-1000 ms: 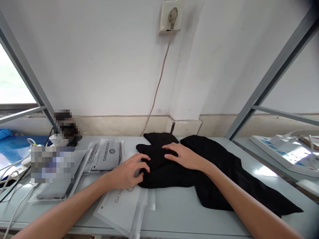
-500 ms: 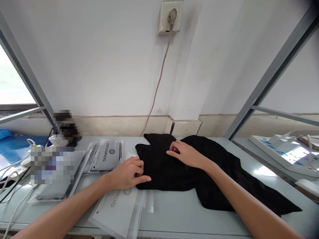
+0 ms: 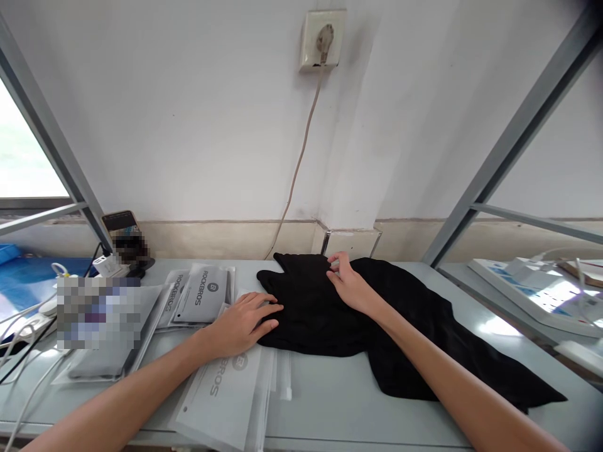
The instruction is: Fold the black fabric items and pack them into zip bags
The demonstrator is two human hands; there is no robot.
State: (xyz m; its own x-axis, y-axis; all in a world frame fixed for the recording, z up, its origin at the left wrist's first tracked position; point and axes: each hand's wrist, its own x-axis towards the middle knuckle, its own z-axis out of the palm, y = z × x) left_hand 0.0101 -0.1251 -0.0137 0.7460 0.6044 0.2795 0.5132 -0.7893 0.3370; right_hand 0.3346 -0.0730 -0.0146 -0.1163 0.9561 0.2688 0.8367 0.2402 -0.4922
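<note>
A black cloth garment (image 3: 306,314) lies spread across the table, its left part laid roughly flat and a longer part trailing to the right. My left hand (image 3: 245,323) rests at the garment's left edge, fingers spread and touching the cloth. On the upper middle of the garment is my right hand (image 3: 349,285), with loosely bent fingers and the thumb apart; I see nothing gripped in it. Beneath my left forearm and hand, a stack of frosted ROCKBROS zip bags (image 3: 221,402) reaches toward the table's front edge.
Packed ROCKBROS bags (image 3: 202,295) lie at the left, beside another filled clear bag (image 3: 101,364). A phone (image 3: 120,221) stands behind them near chargers and cables. Grey metal posts (image 3: 513,138) rise at both sides. A cord (image 3: 301,150) hangs from the wall socket (image 3: 325,41).
My left hand's fingers have stretched out farther onto the cloth. My right hand has shifted slightly right and up, its fingers lifting a little. The garment stays nearly the same.
</note>
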